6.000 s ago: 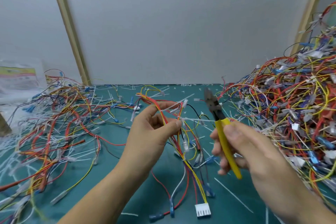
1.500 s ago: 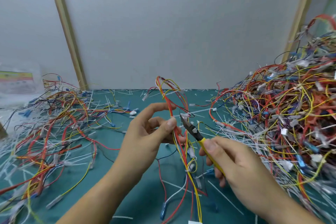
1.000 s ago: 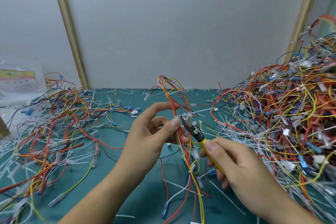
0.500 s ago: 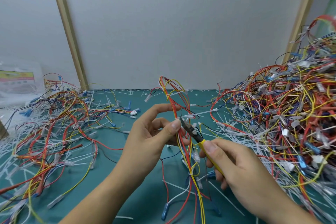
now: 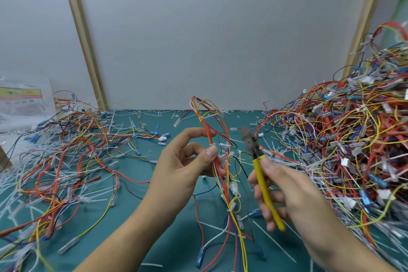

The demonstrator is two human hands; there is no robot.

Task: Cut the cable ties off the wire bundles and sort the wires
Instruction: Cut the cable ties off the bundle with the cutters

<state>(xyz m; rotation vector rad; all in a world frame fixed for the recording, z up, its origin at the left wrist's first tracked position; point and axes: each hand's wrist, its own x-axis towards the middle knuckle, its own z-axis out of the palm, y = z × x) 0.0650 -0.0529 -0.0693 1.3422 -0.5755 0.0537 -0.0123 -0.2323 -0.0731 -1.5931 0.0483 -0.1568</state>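
Fingers of my L hand [image 5: 176, 168] pinch the wire bundle [image 5: 207, 121], R hand [image 5: 293, 194] fingers clench yellow cutters [image 5: 260, 174] just beside it.

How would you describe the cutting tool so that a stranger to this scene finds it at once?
Above the green table, left of the big wire heap, are two hands. The right hand grips the cutters, beside the bundle in the left hand. Only they have yellow handles and a dark head.

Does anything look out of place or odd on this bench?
Nothing beyond the job's own mess: cut tie scraps litter the mat, loose wires sprawl at left, a tall heap at right. The cutters show blurred.
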